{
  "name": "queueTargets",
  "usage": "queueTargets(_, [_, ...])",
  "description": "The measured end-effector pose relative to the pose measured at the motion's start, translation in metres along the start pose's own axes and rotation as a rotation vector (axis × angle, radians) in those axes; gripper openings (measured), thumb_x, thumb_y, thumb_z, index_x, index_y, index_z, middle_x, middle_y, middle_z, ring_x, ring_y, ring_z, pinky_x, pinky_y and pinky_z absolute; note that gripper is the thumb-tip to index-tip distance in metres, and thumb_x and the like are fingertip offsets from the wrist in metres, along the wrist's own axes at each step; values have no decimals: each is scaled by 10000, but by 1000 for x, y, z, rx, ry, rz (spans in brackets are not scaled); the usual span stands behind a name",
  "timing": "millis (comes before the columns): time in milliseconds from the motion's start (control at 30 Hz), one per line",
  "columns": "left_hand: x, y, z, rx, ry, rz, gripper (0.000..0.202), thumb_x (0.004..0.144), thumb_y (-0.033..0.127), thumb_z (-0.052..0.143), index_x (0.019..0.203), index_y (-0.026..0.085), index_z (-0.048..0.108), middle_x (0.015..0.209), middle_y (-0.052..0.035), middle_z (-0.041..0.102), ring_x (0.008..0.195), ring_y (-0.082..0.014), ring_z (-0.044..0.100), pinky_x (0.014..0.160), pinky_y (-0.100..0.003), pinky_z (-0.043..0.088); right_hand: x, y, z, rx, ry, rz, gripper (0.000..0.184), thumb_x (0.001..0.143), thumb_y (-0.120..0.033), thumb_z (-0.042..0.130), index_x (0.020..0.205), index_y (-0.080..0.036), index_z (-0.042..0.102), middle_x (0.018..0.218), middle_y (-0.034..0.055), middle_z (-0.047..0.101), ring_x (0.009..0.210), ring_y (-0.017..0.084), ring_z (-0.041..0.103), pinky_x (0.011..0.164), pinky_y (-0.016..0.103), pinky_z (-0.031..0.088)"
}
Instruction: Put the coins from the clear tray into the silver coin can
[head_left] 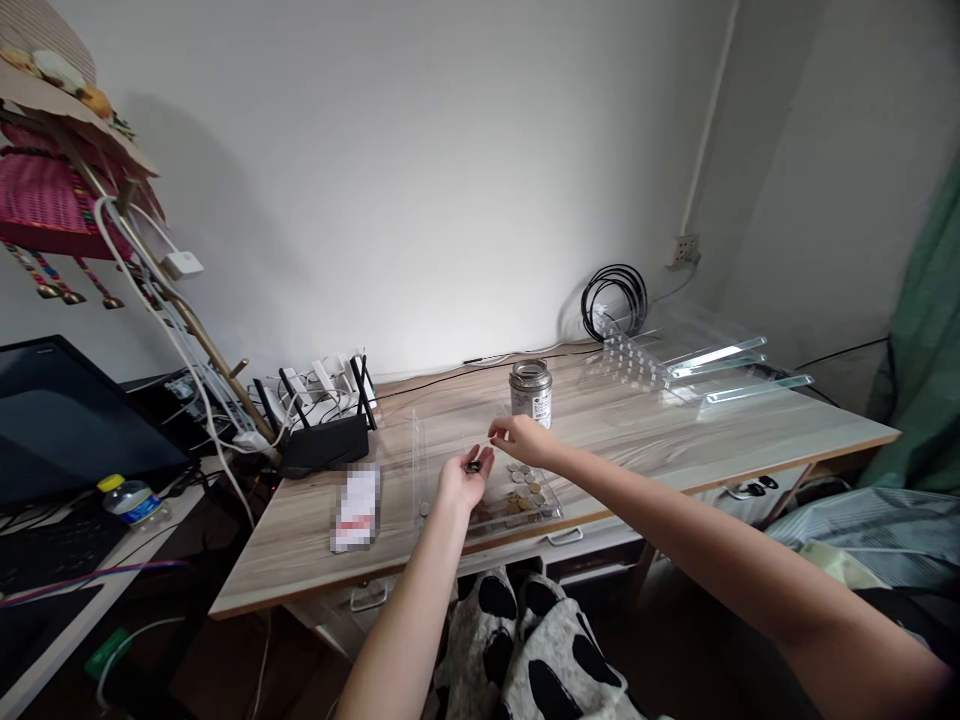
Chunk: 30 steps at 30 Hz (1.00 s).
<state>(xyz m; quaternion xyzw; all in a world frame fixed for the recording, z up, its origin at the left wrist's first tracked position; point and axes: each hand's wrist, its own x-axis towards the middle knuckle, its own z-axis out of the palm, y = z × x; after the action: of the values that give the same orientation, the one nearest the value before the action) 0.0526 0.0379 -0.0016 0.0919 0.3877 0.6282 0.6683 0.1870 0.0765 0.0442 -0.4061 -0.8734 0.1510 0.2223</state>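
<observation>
My left hand (465, 480) is turned palm up over a clear plastic tray (418, 460), fingers curled around a few dark coins (472, 466). Just above and to its right, my right hand (517, 437) has thumb and fingertips pinched together. Whatever is between those fingertips is too small to make out. Silver and gold coins (525, 490) lie spread in the right and front part of the tray, partly behind my left hand. Behind my right hand a metal tin (531, 392) stands upright on the wooden desk (289, 530).
A black router (326, 447) and a blurred paper (355, 508) are at the left. Clear acrylic panels (690, 355) and a black cable coil (615, 300) occupy the back right. A laptop (67, 430) and a yellow-capped bottle (135, 502) sit on the side table.
</observation>
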Motion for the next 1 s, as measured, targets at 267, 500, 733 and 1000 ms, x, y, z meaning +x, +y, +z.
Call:
queueTargets(267, [26,35,19,236,-201,-60,243,703,-56,401,805,86,570,678,-54,602,623,-99,602,630,-206,523,26,-3,2,-62,42,32,247,754,-280,453,890,-203,643,858,39,638,777,154,557,635,224,373])
queueTargets(500, [49,64,29,663,-383,48,264,694,16,458,927,127,512,532,14,532,386,-39,462,324,-105,268,70,13,3,181,33,106,270,631,-201,546,877,-160,648,677,24,654,643,140,574,579,214,393])
queueTargets(733, [64,68,23,304,-341,-50,164,723,33,440,840,78,546,552,-9,499,370,-11,372,296,-100,186,73,33,-19,116,355,67,197,683,-182,502,806,-170,656,782,42,659,732,151,574,659,228,420])
queueTargets(1000, [81,64,6,-114,-81,-54,187,653,-34,368,710,75,508,609,-57,535,532,-79,555,484,-156,468,71,102,-74,-284,308,307,199,641,-187,510,719,-239,685,777,30,650,737,164,563,592,231,377])
